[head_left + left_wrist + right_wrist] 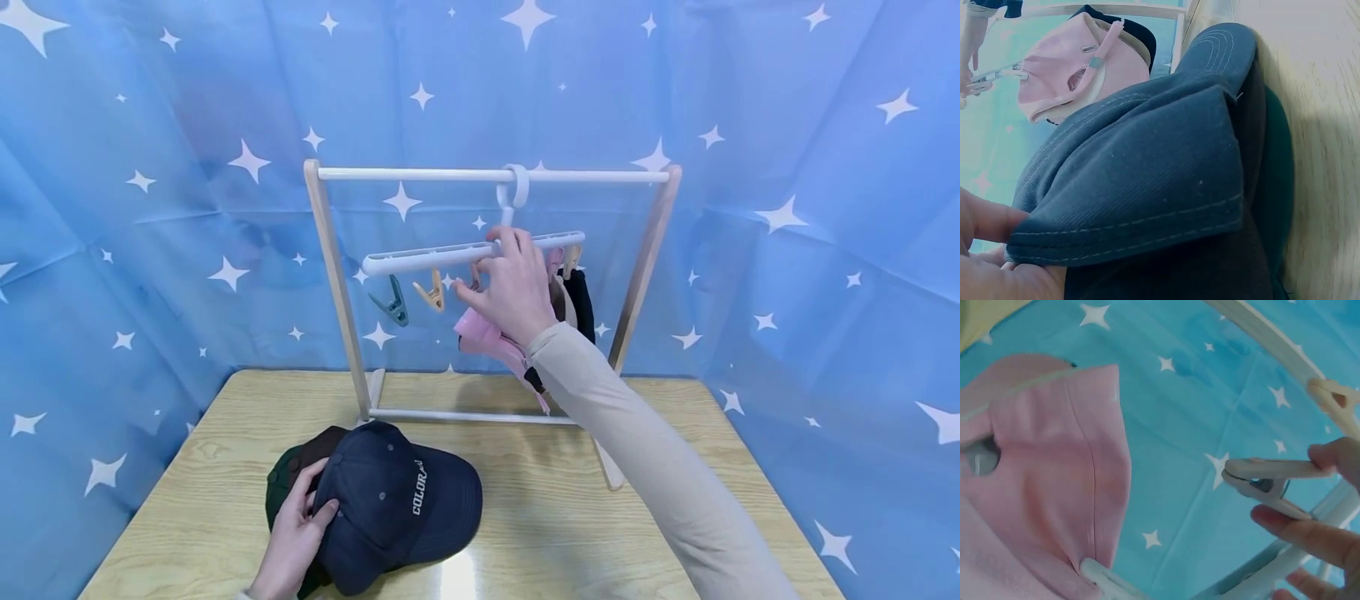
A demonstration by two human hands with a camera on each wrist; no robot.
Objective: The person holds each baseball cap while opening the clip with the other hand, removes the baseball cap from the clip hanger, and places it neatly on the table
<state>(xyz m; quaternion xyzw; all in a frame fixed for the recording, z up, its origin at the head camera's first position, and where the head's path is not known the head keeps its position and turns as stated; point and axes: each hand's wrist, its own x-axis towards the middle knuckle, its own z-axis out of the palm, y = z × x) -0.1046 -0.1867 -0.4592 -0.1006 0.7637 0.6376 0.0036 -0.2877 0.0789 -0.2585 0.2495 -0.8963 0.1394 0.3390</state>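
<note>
Right hand (513, 287) up at the hanger (450, 254) pinching a small clip (1266, 478), left hand (296, 533) gripping the soft, light navy cap (397, 500) on the table (570, 517), best held by its stiff brim.

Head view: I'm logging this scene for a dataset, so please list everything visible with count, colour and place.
Rack: one, wood posts with white bars, back of table.
Clip hanger: one, white, hooked on the rack's top bar.
Free clips: two, teal and tan, under the hanger.
Hung caps: pink, beige and black, right end.
Navy cap: one, atop dark green and brown caps on the table.
Backdrop: blue, white stars.
Hands: left grips the navy cap; right pinches a pale clip.
</note>
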